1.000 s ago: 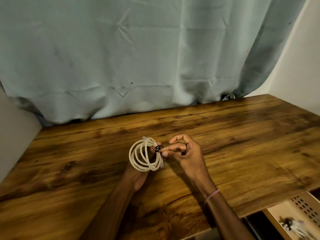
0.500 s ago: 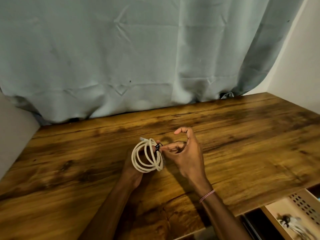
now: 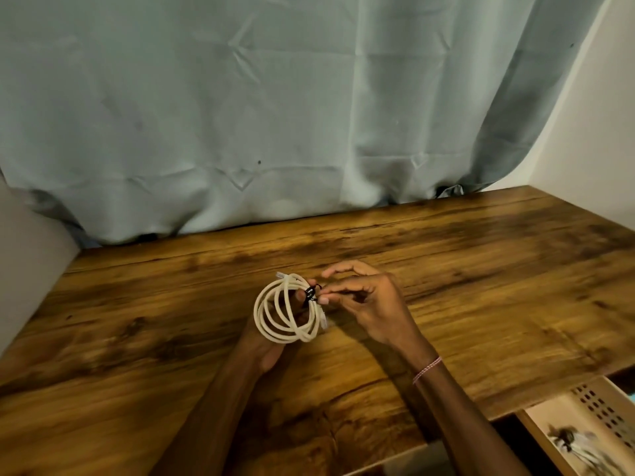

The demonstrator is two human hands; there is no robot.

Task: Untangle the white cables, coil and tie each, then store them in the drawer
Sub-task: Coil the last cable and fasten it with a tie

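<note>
A white cable (image 3: 275, 312) wound into a coil is held above the wooden desk (image 3: 481, 269). My left hand (image 3: 271, 341) grips the coil from behind and below, fingers partly hidden by the loops. A small black tie (image 3: 311, 293) sits on the coil's upper right side. My right hand (image 3: 367, 304) pinches that tie with thumb and fingertips, the index finger arched above. At the lower right an open drawer (image 3: 543, 427) holds a tied white cable bundle (image 3: 580, 448), seen blurred.
A grey-green curtain (image 3: 275, 115) hangs along the desk's back edge. White walls stand at the left (image 3: 27, 276) and right (image 3: 591, 132). The drawer has a perforated wooden divider (image 3: 604, 410).
The camera view shifted slightly. My right hand's fingers have worked at the black tie, the index finger lifting and spreading. The coil stays in my left hand at about the same spot.
</note>
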